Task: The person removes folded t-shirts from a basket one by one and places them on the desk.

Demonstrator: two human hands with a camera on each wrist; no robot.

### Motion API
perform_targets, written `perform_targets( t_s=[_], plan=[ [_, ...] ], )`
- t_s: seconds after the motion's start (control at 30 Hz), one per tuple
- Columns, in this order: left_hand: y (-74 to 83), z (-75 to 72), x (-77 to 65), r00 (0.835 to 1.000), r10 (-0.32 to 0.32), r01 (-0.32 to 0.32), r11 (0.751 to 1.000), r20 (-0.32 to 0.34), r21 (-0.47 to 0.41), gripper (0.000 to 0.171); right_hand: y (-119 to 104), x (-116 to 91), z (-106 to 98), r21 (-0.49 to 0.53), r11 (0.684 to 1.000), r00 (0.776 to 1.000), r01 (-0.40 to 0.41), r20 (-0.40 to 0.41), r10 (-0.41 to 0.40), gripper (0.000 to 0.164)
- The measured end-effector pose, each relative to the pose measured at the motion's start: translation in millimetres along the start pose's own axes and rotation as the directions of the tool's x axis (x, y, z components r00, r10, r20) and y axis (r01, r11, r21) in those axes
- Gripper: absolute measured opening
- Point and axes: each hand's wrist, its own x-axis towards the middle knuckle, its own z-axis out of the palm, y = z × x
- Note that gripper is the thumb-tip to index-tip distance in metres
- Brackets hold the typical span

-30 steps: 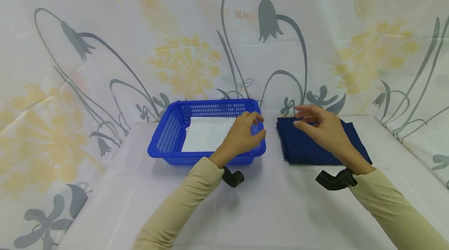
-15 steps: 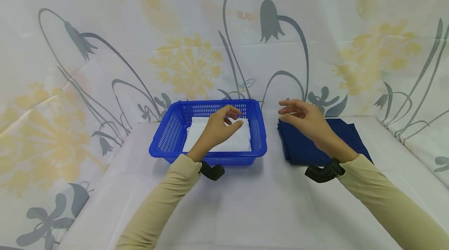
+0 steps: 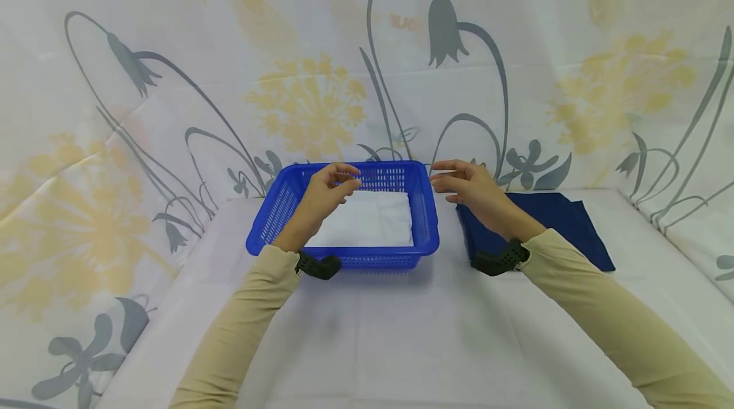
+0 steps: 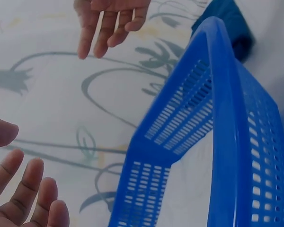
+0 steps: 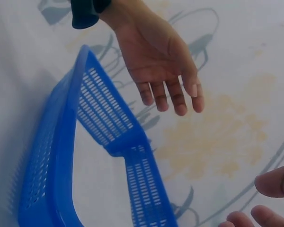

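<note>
My left hand (image 3: 318, 202) hovers over the left part of a blue plastic basket (image 3: 427, 211), its fingers relaxed and holding nothing. Inside the basket lies a folded white cloth (image 3: 373, 218), partly covered by that hand in the head view. To the right, my right hand (image 3: 473, 195) is raised between the basket's right rim and a folded navy cloth (image 3: 550, 224), fingers loosely bent with nothing in them. In the right wrist view the left hand (image 5: 154, 56) hangs above the basket rim (image 5: 61, 156), apart from it. The right hand and sleeve hide part of the navy cloth.
A white cloth cover (image 3: 367, 332) lies over the table. Behind it rises a white backdrop (image 3: 321, 27) printed with grey and yellow flowers. Each wrist wears a black camera mount (image 3: 321, 267).
Both hands have moved left: the left from the basket's right side to its left part, the right from over the navy cloth toward the basket's right rim. Basket and cloths stay put.
</note>
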Motion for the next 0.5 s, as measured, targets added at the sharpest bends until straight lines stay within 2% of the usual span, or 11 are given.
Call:
perform_targets(
  t_s=[0.2,0.5],
  plan=[
    [-9.1,-15.9,4.4,0.997,-0.075,0.074,0.994,-0.004,-0.077,0.031,0,11,11,0.022,0.999,0.999,-0.035,0.013,0.035,0.05],
    [-22.3,-34.7,18.1,0.985,-0.167,0.161,0.982,-0.044,-0.101,0.037,4,33,27,0.007,0.997,0.997,-0.074,-0.019,0.074,0.048]
  ],
)
